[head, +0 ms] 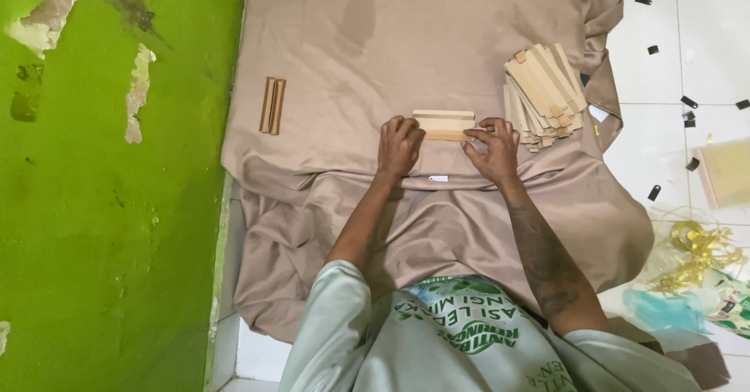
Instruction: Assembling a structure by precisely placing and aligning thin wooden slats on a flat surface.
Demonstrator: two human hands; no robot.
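Note:
A few flat pale wooden strips lie side by side on a tan cloth spread over the floor. My left hand grips their left end with curled fingers. At the right end my right hand pinches the nearest strip. Just right of that hand stands a fanned heap of several similar wooden strips.
A pair of darker strips lies at the cloth's left side. A peeling green wall runs along the left. On the white tiles at right lie small black clips, a yellowish flat pad, gold ribbon and plastic wrappers.

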